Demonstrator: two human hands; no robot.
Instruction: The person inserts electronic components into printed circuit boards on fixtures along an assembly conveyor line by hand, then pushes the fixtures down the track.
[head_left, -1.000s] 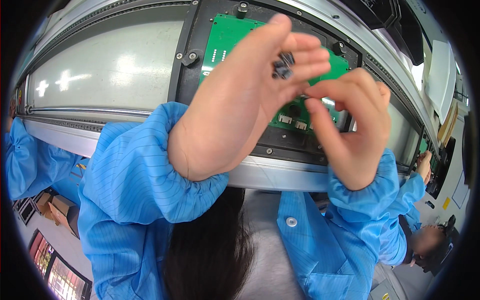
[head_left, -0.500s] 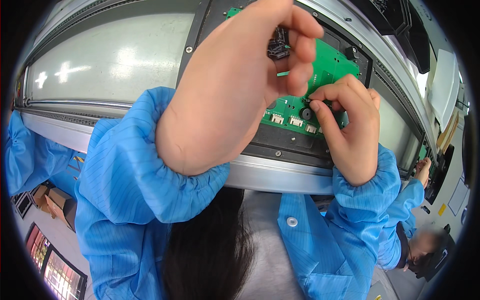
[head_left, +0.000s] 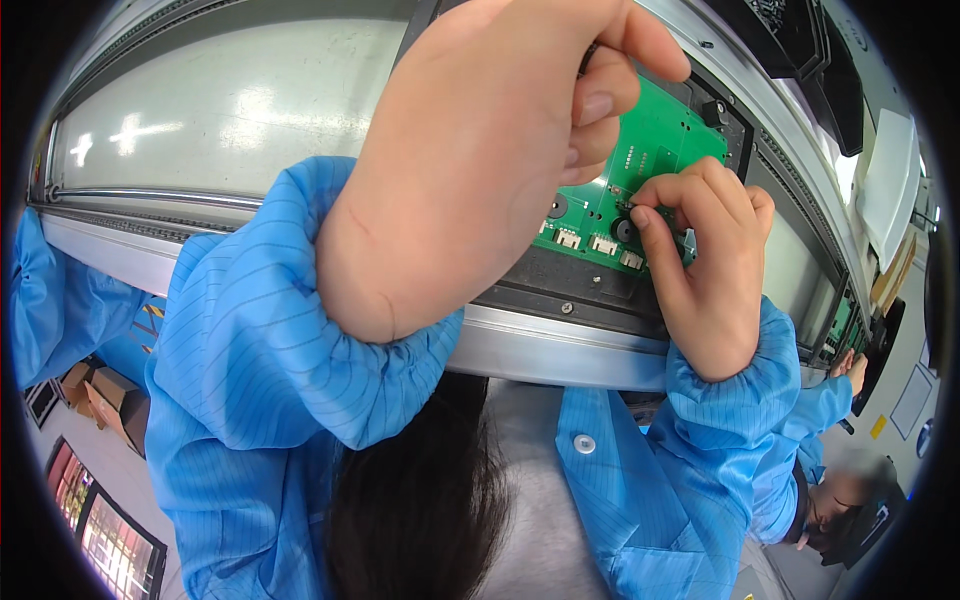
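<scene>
Green circuit board [head_left: 662, 122] seated in a black fixture [head_left: 530, 272], which sits between the rails of a conveyor line. Left part of the board lies behind the left hand and forearm.

Right hand [head_left: 708, 245]: over the board's near right part. Grip closed, thumb and forefinger pinched on a small dark part [head_left: 629, 205], mostly hidden by the tips. Exact kind too small to tell. A round black component [head_left: 624, 231] sits just beside the fingertips, toward the board's near edge.

Left hand [head_left: 470, 160]: raised over the left half of the board, wrist side to the camera. Fingers curled inward; a dark sliver shows between them. Whether the grip is closed on anything, cannot tell.

Along the board's near edge: a row of white connectors [head_left: 603, 244]. A second round black component [head_left: 558, 206] lies further left, close by the left wrist. Near the board's far right corner, a black knob [head_left: 714, 113] stands on the fixture. Screw [head_left: 567, 308] at the fixture's near edge, then the metal rail [head_left: 565, 347].

Left of the fixture, a pale glossy panel [head_left: 235, 105]. Beyond the right rail, black bins [head_left: 762, 32]. Far right, a co-worker's hand [head_left: 848, 367] beside another green board [head_left: 846, 325].
</scene>
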